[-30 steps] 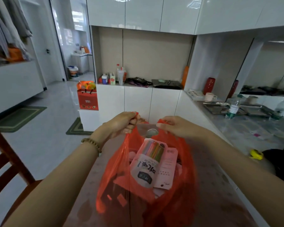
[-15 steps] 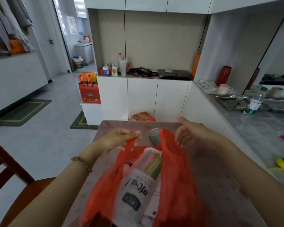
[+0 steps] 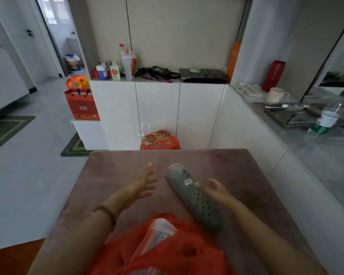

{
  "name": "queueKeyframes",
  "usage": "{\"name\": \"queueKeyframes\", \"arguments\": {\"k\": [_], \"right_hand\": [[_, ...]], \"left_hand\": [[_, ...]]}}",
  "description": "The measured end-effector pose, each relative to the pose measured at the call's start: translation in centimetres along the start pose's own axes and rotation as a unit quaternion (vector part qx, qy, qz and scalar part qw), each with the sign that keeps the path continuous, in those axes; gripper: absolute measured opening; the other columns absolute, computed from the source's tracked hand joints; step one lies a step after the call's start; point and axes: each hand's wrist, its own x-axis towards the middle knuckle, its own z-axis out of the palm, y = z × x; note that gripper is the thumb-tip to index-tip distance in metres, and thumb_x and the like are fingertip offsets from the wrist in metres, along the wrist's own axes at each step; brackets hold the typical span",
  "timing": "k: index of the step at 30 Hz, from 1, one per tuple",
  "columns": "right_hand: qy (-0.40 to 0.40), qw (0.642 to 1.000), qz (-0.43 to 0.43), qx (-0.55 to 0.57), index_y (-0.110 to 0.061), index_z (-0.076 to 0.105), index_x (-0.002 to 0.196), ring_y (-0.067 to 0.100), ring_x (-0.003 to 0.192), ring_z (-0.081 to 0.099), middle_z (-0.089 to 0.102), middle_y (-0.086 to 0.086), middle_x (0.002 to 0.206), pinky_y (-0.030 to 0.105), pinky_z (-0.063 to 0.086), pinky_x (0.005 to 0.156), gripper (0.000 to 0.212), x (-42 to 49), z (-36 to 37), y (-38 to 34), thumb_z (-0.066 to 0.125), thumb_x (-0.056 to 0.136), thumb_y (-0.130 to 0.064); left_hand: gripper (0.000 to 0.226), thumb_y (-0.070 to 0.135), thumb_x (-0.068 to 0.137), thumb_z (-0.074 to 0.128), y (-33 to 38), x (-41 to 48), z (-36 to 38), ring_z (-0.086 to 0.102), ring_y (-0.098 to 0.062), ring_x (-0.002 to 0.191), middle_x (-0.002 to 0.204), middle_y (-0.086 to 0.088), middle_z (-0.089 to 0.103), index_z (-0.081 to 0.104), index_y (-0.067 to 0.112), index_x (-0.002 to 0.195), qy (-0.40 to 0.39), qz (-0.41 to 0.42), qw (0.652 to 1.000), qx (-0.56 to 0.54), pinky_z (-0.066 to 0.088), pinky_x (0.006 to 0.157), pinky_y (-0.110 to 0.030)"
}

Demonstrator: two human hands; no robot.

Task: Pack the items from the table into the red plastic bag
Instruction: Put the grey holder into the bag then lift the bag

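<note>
The red plastic bag (image 3: 187,253) lies slumped on the brown table (image 3: 236,167) at the near edge, with a pale packet (image 3: 159,233) showing through its mouth. A long grey-green perforated holder (image 3: 195,197) lies flat on the table beyond the bag. My left hand (image 3: 145,183) hovers above the table left of the holder, fingers straight and spread, holding nothing. My right hand (image 3: 214,189) is over the holder's right side, fingers relaxed and empty; whether it touches the holder I cannot tell.
White cabinets stand behind the table, with a red patterned box (image 3: 160,140) on the floor at their foot. A grey counter on the right carries a metal tray (image 3: 292,116) and a water bottle (image 3: 326,120). A red gift bag (image 3: 81,105) sits at the left.
Both hands have let go of the bag's handles and moved forward over the table. The bag has dropped and slumped. The view has tilted downward.
</note>
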Motion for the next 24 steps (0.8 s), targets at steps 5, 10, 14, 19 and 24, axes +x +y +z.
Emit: {"name": "queueKeyframes", "arguments": {"k": [5,10,14,19,24], "right_hand": [[-0.015,0.994,0.01,-0.106,-0.019,0.058,0.11,0.01,0.098,0.06,0.062,-0.001,0.115,0.011,0.05,0.079,0.059,4.5,2.3,4.0,0.084,0.063,-0.042],[0.05,0.984,-0.006,-0.171,-0.017,0.054,0.124,0.022,0.108,0.06,0.061,0.005,0.122,0.024,0.045,0.081,0.077,5.2,3.9,4.1,0.082,0.057,-0.043],[0.065,0.994,-0.025,-0.085,-0.01,0.052,0.124,0.018,0.097,0.06,0.062,0.007,0.12,0.024,0.051,0.07,0.071,3.8,3.9,1.6,0.083,0.064,-0.032],[0.04,0.986,-0.135,-0.085,-0.015,0.048,0.122,0.01,0.095,0.054,0.054,-0.004,0.112,0.012,0.041,0.061,0.071,-0.3,3.4,-3.2,0.084,0.063,-0.034],[0.064,0.988,-0.139,-0.022,-0.013,0.046,0.115,0.008,0.086,0.054,0.054,-0.002,0.104,0.012,0.041,0.055,0.061,-5.5,1.5,-5.9,0.082,0.068,-0.027]], "left_hand": [[0.052,0.067,0.085,0.035,-3.3,5.4,2.7,0.043,-0.009,0.061,0.083,0.0,0.048,0.048,0.023,0.11,-0.078,-0.114,0.99,-0.014,0.035,0.055,-0.02],[0.065,0.067,0.086,0.036,-3.2,6.7,2.7,0.055,-0.017,0.093,0.128,-0.006,0.05,0.042,0.02,0.131,-0.052,-0.098,0.994,-0.01,0.05,0.073,-0.025],[0.078,0.073,0.081,0.038,-2.8,5.6,3.7,0.057,-0.012,0.083,0.109,0.0,0.062,0.041,0.022,0.14,-0.107,-0.074,0.992,0.004,0.047,0.084,-0.033],[0.093,0.08,0.073,0.036,-0.2,2.0,3.6,0.061,-0.028,0.113,0.132,-0.016,0.057,0.042,0.015,0.139,-0.137,-0.077,0.988,0.011,0.049,0.099,-0.041],[0.08,0.07,0.088,0.013,1.4,-4.5,1.5,0.053,-0.021,0.123,0.134,-0.003,0.058,0.058,0.017,0.127,-0.212,-0.089,0.948,0.22,0.043,0.098,-0.029]]}}
